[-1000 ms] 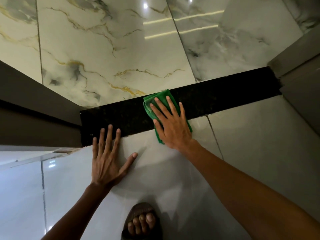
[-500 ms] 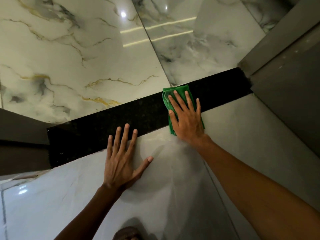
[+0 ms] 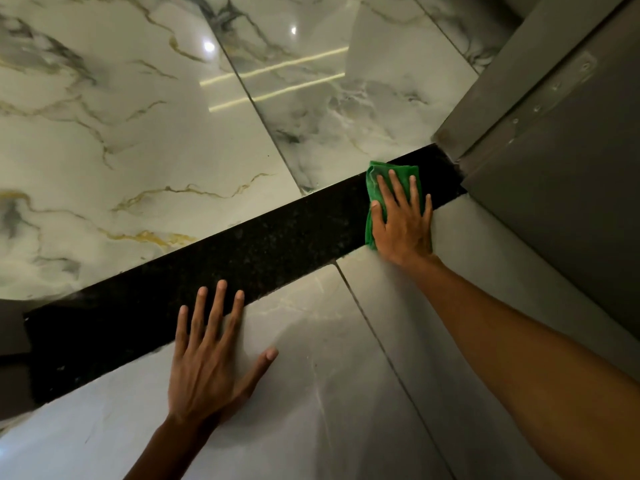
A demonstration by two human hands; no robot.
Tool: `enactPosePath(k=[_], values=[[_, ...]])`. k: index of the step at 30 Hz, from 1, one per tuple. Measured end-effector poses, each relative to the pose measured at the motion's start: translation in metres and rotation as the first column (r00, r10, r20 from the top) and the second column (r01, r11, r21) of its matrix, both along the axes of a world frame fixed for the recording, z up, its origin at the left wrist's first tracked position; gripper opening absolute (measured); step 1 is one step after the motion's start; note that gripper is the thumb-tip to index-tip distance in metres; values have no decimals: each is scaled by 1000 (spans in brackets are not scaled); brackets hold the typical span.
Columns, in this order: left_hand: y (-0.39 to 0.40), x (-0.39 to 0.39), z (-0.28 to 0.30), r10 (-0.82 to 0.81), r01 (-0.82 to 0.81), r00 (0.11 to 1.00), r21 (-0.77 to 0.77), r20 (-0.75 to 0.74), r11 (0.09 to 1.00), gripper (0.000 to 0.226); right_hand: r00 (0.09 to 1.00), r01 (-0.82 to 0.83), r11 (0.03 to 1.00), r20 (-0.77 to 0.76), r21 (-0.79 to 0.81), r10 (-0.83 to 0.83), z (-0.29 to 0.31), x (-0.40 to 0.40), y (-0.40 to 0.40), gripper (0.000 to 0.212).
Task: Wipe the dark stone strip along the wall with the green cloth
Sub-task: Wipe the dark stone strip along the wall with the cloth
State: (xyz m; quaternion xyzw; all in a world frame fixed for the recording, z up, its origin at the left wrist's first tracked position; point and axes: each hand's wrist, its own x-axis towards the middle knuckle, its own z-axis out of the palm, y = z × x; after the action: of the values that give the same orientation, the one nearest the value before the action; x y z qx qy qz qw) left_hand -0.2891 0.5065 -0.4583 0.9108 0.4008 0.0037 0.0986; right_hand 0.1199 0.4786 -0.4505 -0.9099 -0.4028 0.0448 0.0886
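Observation:
A dark speckled stone strip [image 3: 270, 247] runs diagonally from lower left to upper right between glossy tiles. A folded green cloth [image 3: 375, 181] lies across the strip near its right end. My right hand [image 3: 403, 223] presses flat on the cloth with fingers spread, covering most of it. My left hand [image 3: 207, 368] rests flat and open on the grey tile below the strip, its fingertips reaching onto the dark stone. It holds nothing.
White marble tiles with gold and grey veins [image 3: 156, 150] lie beyond the strip. Plain grey tiles [image 3: 329, 393] lie on the near side. A grey door frame with a screwed metal plate [image 3: 540, 109] stands at the strip's right end, just past the cloth.
My right hand has slid the green cloth rightward along the strip, from its middle to near the door frame. My left hand stayed planted on the tile. The view has shifted.

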Motion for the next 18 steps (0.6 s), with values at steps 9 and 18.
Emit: enactPosePath(k=[9,18], values=[[1,1,-2,8,-8,1000,18,-13,1000,105,864,503,863,-57,49,-501,-4,34,22,60],[0,1,-3,2,-1,999,25,-50,1000,106,880,474,880,-22,-11,-474,-3,42,28,63]])
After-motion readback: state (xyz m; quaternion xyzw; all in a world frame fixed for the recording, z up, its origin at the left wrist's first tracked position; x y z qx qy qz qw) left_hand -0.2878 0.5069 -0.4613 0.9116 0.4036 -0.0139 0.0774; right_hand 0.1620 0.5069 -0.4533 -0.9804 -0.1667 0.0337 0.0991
